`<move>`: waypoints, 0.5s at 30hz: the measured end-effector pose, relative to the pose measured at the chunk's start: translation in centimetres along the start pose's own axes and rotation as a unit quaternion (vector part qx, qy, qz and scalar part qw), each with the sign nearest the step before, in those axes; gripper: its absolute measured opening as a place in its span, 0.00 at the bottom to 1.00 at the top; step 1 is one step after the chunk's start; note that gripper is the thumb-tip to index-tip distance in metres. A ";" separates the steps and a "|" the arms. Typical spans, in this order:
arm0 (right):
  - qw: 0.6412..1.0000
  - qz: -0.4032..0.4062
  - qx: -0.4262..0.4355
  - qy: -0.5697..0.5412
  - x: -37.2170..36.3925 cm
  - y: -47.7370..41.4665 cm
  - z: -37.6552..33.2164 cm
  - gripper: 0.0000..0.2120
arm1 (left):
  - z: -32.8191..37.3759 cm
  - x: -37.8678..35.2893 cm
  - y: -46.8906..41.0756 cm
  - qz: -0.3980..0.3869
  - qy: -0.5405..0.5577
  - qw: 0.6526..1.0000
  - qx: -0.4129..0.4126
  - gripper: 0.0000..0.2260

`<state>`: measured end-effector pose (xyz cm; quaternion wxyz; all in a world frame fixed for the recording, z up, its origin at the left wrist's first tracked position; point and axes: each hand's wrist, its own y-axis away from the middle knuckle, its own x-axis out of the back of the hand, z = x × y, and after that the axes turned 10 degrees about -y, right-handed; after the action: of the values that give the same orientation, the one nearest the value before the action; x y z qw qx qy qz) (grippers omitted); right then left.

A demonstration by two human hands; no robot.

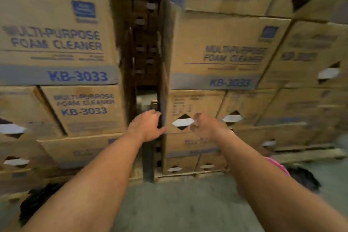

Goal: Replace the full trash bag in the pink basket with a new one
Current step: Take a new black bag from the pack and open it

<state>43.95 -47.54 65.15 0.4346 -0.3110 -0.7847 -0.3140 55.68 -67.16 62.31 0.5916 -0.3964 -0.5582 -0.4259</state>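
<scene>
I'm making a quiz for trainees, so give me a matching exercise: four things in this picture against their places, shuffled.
1. left hand
2. right hand
3. pink basket
4. black bag outside the basket

A. behind the right forearm
B. at the dark gap between box stacks
C. beneath the left forearm
D. before a diamond label

Pairs: 1-B, 2-D, 3-A, 4-C.

Stacked cardboard boxes [56,43] on wooden pallets [308,154]; dark gap [146,52] between stacks; grey concrete floor [178,203].

Dark vertical gap [146,43] between stacks, cardboard cartons [56,43] marked MULTI-PURPOSE FOAM CLEANER KB-3033 left of gap, matching cartons [226,58] right of gap, wooden pallet [310,154] lower right of gap, concrete floor [178,203] below gap.
</scene>
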 end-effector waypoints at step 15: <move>0.958 0.164 -0.235 -0.028 23.6 17.4 39.1 0.23 | 50.7 5.1 -11.8 -0.001 0.016 0.966 -0.256 0.33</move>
<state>28.07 -2.00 73.08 0.3731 -0.5372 -0.6389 -0.4051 28.21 -23.35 70.48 0.4787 -0.5270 -0.4212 -0.5619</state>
